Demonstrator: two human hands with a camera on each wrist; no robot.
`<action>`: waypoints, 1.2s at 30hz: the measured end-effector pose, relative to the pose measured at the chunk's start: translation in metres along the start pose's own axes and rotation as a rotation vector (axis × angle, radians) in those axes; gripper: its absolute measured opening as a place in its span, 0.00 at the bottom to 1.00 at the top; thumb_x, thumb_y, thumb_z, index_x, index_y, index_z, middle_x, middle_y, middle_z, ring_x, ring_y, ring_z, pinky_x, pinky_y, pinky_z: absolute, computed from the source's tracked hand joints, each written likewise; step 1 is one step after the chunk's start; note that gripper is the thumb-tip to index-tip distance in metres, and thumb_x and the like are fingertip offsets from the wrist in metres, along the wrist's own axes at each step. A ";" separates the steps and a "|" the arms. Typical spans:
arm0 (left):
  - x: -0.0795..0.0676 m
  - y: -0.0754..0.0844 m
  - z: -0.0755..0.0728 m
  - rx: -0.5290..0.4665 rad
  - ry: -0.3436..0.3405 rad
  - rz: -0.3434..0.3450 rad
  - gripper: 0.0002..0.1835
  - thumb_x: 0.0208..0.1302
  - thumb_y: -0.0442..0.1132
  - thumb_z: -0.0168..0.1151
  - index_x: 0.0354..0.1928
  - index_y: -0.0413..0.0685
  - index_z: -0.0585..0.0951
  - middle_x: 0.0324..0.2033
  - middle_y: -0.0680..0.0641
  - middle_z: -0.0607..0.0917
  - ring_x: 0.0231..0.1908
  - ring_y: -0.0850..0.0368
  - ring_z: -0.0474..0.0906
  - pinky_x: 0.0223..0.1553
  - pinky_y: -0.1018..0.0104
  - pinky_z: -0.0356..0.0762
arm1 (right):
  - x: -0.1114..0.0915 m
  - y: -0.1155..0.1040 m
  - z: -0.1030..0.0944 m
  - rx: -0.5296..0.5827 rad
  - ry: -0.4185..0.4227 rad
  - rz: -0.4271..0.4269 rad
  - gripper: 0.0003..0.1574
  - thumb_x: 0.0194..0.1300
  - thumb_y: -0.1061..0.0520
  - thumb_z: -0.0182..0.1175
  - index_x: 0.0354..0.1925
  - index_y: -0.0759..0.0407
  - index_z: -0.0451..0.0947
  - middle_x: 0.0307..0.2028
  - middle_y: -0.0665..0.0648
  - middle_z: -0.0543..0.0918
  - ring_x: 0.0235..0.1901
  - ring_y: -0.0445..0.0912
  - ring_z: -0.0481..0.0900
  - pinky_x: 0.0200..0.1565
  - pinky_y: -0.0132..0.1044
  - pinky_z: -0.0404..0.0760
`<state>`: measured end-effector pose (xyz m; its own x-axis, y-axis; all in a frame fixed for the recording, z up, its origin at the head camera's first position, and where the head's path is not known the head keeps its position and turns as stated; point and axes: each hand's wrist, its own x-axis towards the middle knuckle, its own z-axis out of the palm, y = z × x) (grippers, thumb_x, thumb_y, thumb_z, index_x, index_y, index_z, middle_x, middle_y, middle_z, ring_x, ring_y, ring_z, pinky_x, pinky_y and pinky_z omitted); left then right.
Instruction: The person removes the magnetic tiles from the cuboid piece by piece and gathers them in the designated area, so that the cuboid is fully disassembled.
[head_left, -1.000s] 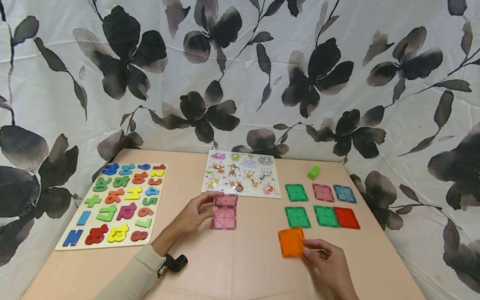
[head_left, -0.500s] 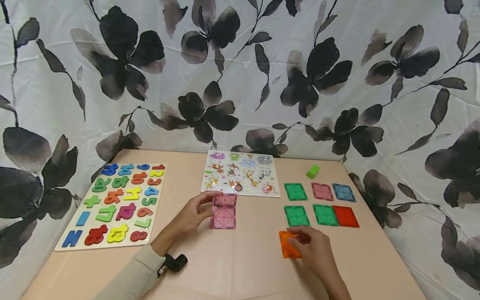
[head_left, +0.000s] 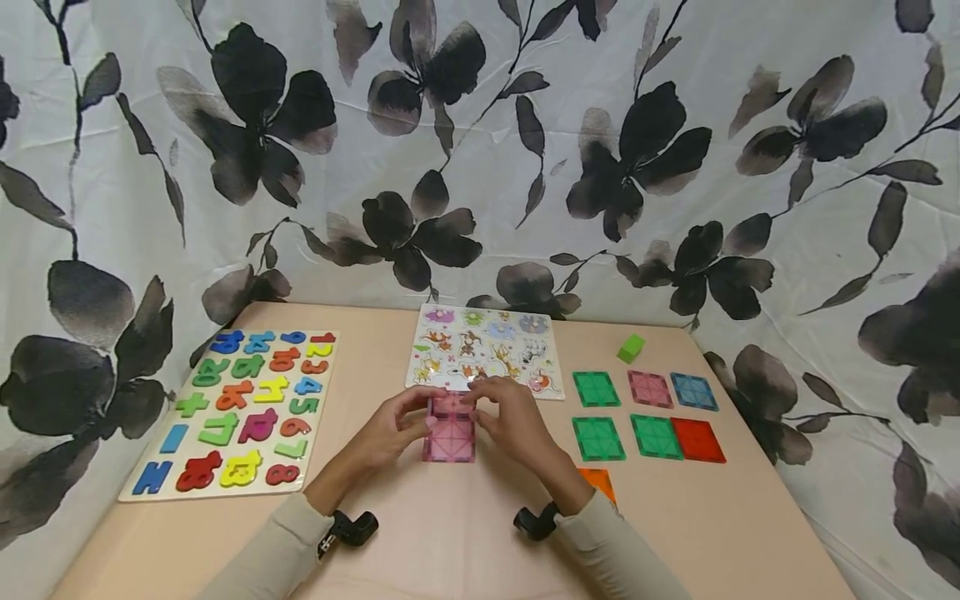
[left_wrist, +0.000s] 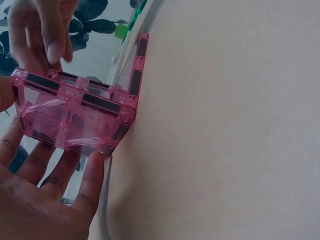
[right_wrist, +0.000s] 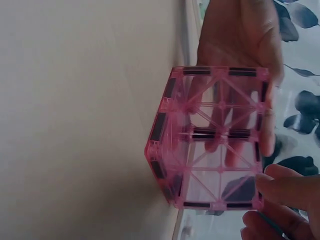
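Note:
Clear pink magnetic tiles [head_left: 450,439] stand at mid-table, joined at their edges into an upright angled form with one tile lying flat in front. My left hand [head_left: 390,429] grips them from the left, thumb in front and fingers spread behind, as the left wrist view shows. From the right, my right hand [head_left: 517,421] pinches the upper edge of an upright tile [right_wrist: 222,170] between thumb and fingers. An orange tile [head_left: 600,482] lies on the table, partly hidden by my right wrist.
Green tiles [head_left: 597,439], a pink tile [head_left: 649,388], a blue tile [head_left: 693,391] and a red tile [head_left: 699,440] lie at right, below a green block [head_left: 631,348]. An animal puzzle board [head_left: 487,350] lies behind the hands; a letter-and-number board [head_left: 232,417] is at left.
My right hand has let go of the orange tile, leaving it on the table, and moved left to the pink tiles. The left hand has stayed on them.

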<state>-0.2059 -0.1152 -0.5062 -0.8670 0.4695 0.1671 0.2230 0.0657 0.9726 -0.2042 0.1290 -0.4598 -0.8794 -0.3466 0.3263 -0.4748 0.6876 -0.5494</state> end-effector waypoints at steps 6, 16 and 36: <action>0.000 0.001 0.002 0.016 -0.003 0.024 0.22 0.78 0.28 0.58 0.70 0.36 0.73 0.72 0.32 0.73 0.73 0.28 0.68 0.72 0.42 0.73 | 0.019 0.005 0.011 0.039 -0.018 0.012 0.15 0.66 0.72 0.68 0.38 0.53 0.94 0.38 0.49 0.93 0.42 0.46 0.89 0.46 0.39 0.89; 0.002 0.003 0.001 0.011 -0.004 -0.042 0.25 0.77 0.29 0.60 0.72 0.42 0.73 0.75 0.35 0.71 0.75 0.31 0.67 0.76 0.34 0.67 | 0.027 0.012 0.011 0.117 0.007 0.086 0.20 0.66 0.74 0.66 0.34 0.51 0.94 0.36 0.49 0.93 0.40 0.43 0.88 0.42 0.33 0.87; -0.002 0.001 -0.001 0.085 -0.022 0.005 0.26 0.79 0.31 0.58 0.75 0.39 0.71 0.73 0.31 0.74 0.73 0.27 0.70 0.72 0.29 0.68 | 0.030 0.025 0.001 0.191 0.105 0.239 0.16 0.66 0.71 0.70 0.34 0.51 0.94 0.35 0.50 0.92 0.38 0.43 0.88 0.38 0.33 0.86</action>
<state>-0.2041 -0.1173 -0.5058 -0.8558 0.4895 0.1672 0.2652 0.1377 0.9543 -0.2427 0.1348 -0.4642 -0.9633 -0.1149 0.2428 -0.2616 0.6063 -0.7510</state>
